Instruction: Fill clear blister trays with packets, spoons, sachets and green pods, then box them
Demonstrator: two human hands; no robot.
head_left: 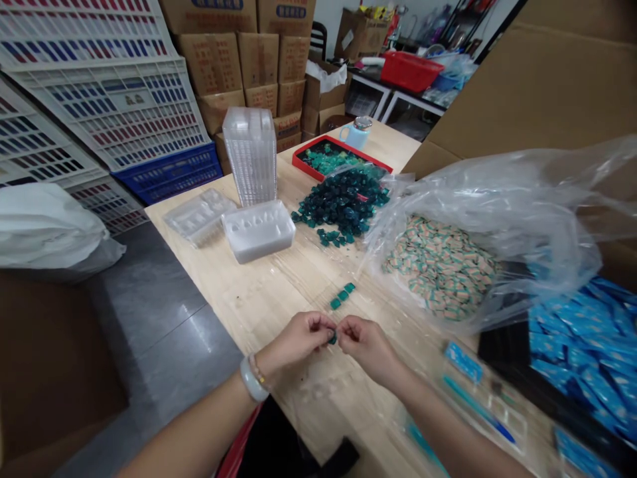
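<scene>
My left hand (303, 336) pinches a small dark green piece (333, 338) between thumb and fingertips, low over the wooden table (239, 289). Close against it, my right hand (367, 344) is closed in a pinch at the piece's right side; what its fingertips hold, if anything, is too small to make out. Just beyond my hands lies a short row of three green square pieces (342, 296). Farther back is a heap of dark teal pieces (343, 202).
A clear bag (522, 192) of small printed packets (445, 265) lies right, near blue packets (587, 352) and a blue pen (480, 408). Plastic trays (259, 232) stand back left, before a tall tray stack (250, 153). A red tray (306, 166) and light-blue mug (357, 135) stand behind.
</scene>
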